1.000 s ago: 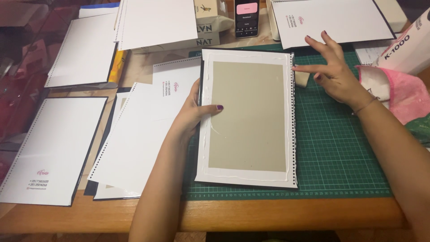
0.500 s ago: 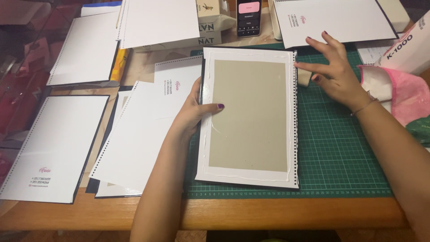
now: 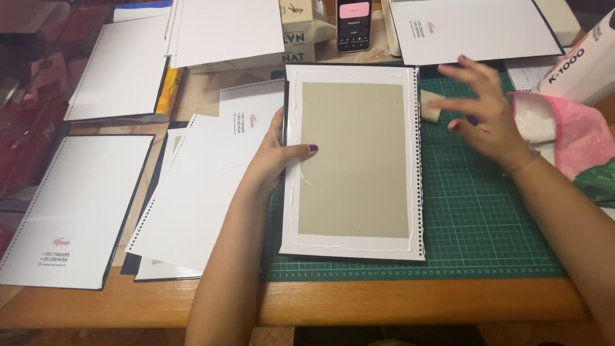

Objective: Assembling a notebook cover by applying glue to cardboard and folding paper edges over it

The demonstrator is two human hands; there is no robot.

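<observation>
One left hand [image 3: 272, 157] on grey board [image 3: 354, 159], right hand [image 3: 487, 112] above green mat [image 3: 480, 218].

A white punched cover sheet [image 3: 353, 160] lies flat at the frame's center on the green cutting mat, 1 grey-beige board rectangle centered on it, wet glue lines tracing its white border, punched holes running down its right edge.

One phone [image 3: 353, 24] — one cutting mat [image 3: 487, 211]
</observation>
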